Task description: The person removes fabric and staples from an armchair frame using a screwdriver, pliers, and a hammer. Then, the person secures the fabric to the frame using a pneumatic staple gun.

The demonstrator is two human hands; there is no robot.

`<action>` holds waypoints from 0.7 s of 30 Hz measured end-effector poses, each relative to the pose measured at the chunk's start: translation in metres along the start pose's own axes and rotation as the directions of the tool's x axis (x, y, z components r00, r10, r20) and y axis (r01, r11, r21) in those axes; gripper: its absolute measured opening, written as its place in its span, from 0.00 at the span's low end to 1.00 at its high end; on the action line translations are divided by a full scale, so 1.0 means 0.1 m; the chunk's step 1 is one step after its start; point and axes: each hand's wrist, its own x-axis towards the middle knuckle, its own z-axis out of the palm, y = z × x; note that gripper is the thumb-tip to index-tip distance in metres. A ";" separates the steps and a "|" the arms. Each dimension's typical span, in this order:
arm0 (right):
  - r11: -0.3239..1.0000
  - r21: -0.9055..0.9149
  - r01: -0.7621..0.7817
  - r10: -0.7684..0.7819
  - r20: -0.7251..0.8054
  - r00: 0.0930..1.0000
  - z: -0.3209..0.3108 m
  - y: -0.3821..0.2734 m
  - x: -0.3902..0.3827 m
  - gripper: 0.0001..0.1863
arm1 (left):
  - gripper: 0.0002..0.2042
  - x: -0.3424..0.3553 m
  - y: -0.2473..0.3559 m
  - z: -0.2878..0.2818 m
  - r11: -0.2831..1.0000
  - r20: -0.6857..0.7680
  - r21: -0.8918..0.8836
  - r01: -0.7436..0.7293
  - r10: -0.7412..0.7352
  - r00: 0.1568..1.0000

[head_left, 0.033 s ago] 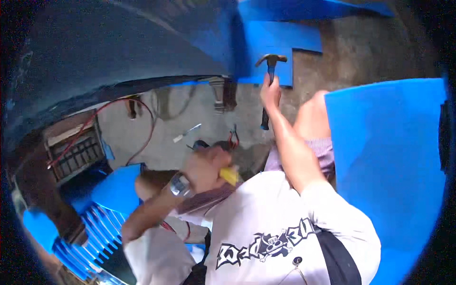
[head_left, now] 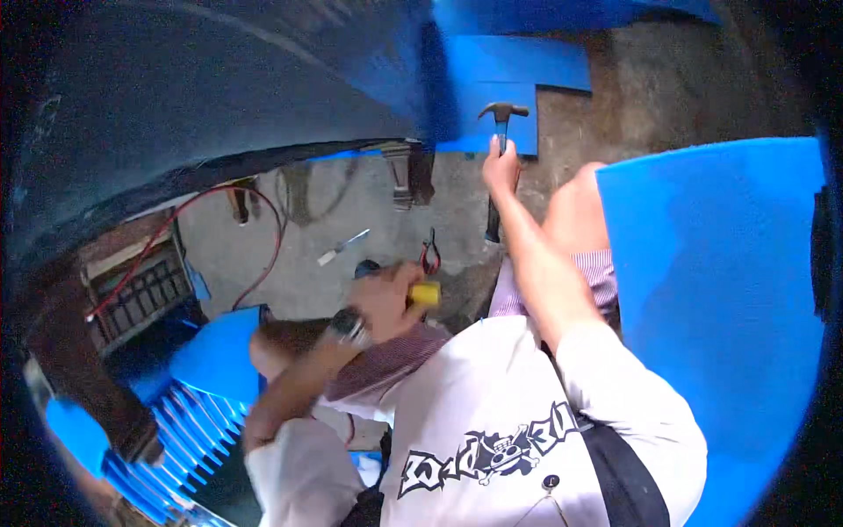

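My right hand [head_left: 501, 169] is closed round a claw hammer [head_left: 503, 112], gripping it high on the dark handle, just under the head. The handle's lower end hangs below the hand. Over my left thigh, my left hand [head_left: 386, 300], with a watch on the wrist, is closed on a small yellow object [head_left: 425, 294]. Motion blur hides what kind it is. A pair of red-handled pliers [head_left: 429, 255] lies on the floor just beyond this hand. Beside it is a dark blue rounded thing [head_left: 366, 267], partly covered by the hand.
A slim tool with a pale handle [head_left: 343, 248] lies on the concrete floor. A red hose or cable [head_left: 279, 220] loops at left, near a blue slatted plastic chair [head_left: 198, 408]. A large blue sheet [head_left: 716, 290] stands at right. A dark covered surface [head_left: 237, 88] spans the upper left.
My left hand has shifted slightly, and the yellow object has turned from slanting to nearly level and risen a little. My right hand and the hammer have hardly moved.
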 end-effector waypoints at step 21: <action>0.985 -0.168 0.040 0.012 0.301 0.954 0.52 0.34 -0.05 0.21 | 0.24 1.50 -1.48 2.44 0.717 -0.112 -0.257 0.648 -0.688 0.717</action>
